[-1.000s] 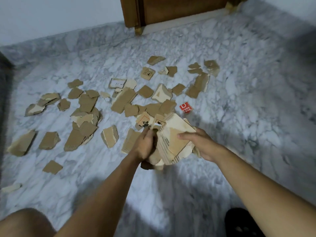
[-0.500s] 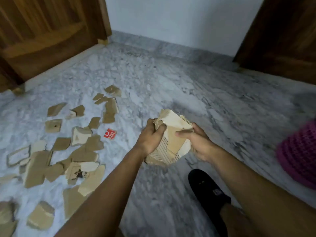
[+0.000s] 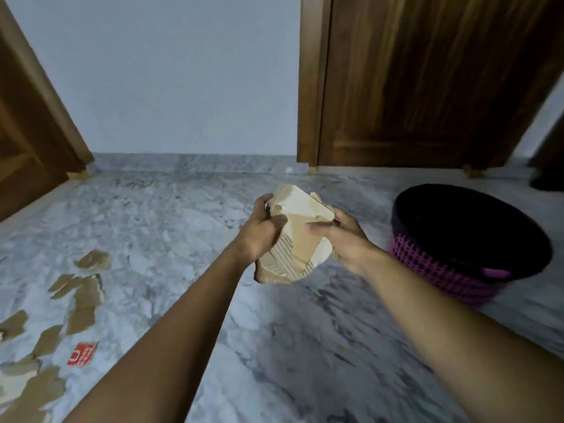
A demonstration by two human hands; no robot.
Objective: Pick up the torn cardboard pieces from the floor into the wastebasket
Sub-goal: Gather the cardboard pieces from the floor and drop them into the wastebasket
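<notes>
Scraps of torn cardboard (image 3: 84, 303) lie on the floor (image 3: 183, 239) at lower left; at centre the left hand (image 3: 259, 232) and right hand (image 3: 346, 242) grasp a stacked bundle (image 3: 300, 236) between them, fingers curled round its sides. Best to keep both grips firm, carry the bundle over the mouth of the wastebasket (image 3: 427, 267) at middle right, and let go low so nothing scatters.
</notes>
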